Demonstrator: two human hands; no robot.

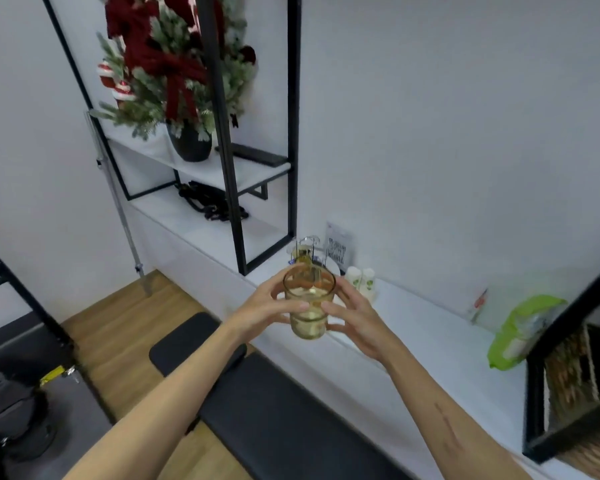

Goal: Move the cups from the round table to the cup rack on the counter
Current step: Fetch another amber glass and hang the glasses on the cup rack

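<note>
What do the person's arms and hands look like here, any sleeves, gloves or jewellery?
Both forearms are bare right down to the bottom of the picture: no sleeves show. The left hand and right hand wear no gloves, and no rings, watch or bracelets are visible. The right forearm carries a long, thin line mark along its length. The fingers are slim.

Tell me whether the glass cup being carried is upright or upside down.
Upright: the glass cup has its open rim facing up toward the camera, base below, held between the left hand and right hand.
</note>
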